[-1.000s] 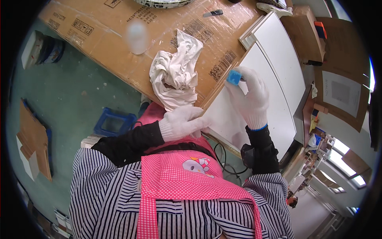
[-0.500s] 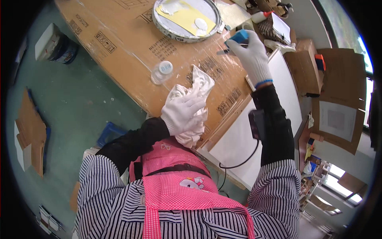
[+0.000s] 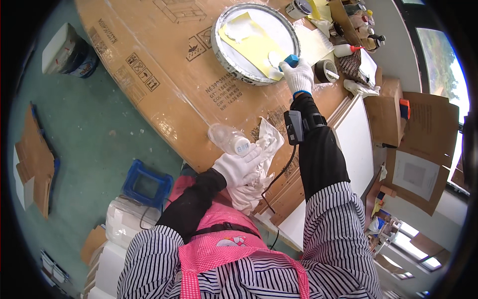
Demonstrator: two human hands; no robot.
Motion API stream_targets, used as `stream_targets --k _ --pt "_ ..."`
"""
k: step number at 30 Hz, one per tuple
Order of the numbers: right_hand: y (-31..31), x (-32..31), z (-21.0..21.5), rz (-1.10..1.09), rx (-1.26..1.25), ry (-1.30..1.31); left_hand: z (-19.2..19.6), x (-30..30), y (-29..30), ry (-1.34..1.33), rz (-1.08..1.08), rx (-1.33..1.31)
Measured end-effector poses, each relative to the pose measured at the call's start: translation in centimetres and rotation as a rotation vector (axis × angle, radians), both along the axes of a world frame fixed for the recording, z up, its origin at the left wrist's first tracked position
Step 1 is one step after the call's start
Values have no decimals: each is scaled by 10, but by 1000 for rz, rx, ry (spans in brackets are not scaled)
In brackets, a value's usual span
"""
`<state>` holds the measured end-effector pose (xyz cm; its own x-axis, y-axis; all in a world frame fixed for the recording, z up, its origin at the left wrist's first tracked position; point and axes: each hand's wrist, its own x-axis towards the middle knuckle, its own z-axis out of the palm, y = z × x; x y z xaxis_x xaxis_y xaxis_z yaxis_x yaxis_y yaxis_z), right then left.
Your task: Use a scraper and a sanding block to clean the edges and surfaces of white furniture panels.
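Observation:
My right hand (image 3: 299, 78), in a white knit glove, is closed round a blue-handled scraper (image 3: 289, 62) at the near right rim of a round white tray (image 3: 222, 61). The scraper's blade is hidden here. On the tray lies a yellow sheet (image 3: 249, 46) with dabs of white paste (image 3: 238, 31) on it. My left hand (image 3: 234, 168), gloved too, rests with stretched fingers on a crumpled white cloth (image 3: 270, 142) near the table's front edge. Just beyond those fingers a clear plastic bottle (image 3: 223, 135) with a white cap lies on its side.
Cardboard (image 3: 169, 99) covers the table. Right of the tray are a tape roll (image 3: 326, 71), a red-tipped white squeeze bottle (image 3: 344, 50) and a box of bottles (image 3: 366, 30). White panels (image 3: 354, 139) lean at the right. A bucket (image 3: 74, 60) and a blue plastic stool (image 3: 148, 184) stand left.
My right hand has brought the scraper leftward to the tray's rim. The left hand still lies on the cloth, its fingers now near the bottle cap. The whole view has shifted.

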<state>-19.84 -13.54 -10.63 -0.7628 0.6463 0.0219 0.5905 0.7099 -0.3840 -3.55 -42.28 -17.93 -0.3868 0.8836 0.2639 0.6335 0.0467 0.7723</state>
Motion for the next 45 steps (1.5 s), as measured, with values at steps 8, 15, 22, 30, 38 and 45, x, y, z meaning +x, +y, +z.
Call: stream_targets --k 8,15,22,30,38,45 --pt "-6 -2 1 -43 77 -91 -8 2 4 -76 -27 26" --pt "-10 -6 2 37 98 -134 -13 5 3 -69 -33 17" --pt "1 -1 1 -45 -67 -37 -7 2 3 -111 -60 -7" --pt "-13 4 28 129 245 -77 -3 -1 4 -40 -47 -14" --pt "9 105 123 -270 -1335 280 14 -2 2 192 20 19" --pt "-17 238 177 -485 -1859 427 22 -1 9 292 -11 -107"
